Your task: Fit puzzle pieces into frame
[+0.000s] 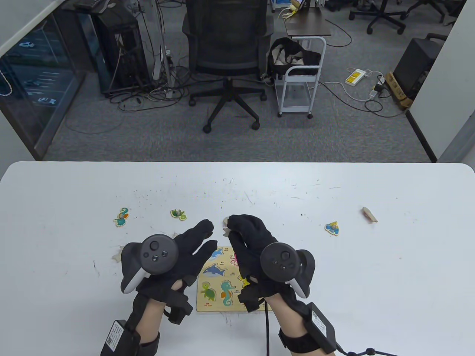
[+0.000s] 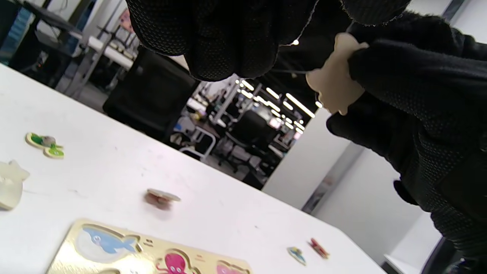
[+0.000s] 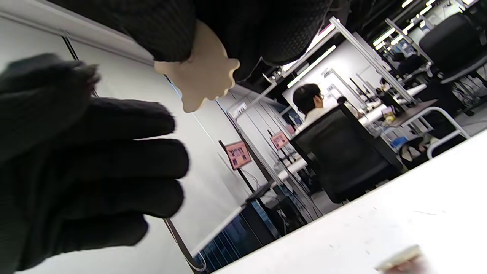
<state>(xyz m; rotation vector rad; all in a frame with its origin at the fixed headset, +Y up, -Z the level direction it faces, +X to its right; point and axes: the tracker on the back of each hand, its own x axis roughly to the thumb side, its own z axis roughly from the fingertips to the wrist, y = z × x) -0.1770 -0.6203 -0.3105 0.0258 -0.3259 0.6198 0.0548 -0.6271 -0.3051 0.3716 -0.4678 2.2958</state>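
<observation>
White table [image 1: 371,282], right hand [image 1: 249,237] pinching piece [image 1: 225,227]

Puzzle frame [image 1: 215,293]: one. Loose pieces on table [image 1: 334,178]: six. Piece [image 3: 201,82] in hand: one. Hands: two.

Both hands [image 1: 219,241] hover over the frame [image 1: 219,293] near the bench's [image 1: 371,296] front edge, covering its far part. Loose pieces lie scattered toward the middle: seahorse [image 1: 121,217], turtle [image 1: 178,214], fish [image 1: 332,228] and a face-down piece [image 1: 369,214]. Wide bare bench lies toward both side edges and along the far edge.
</observation>
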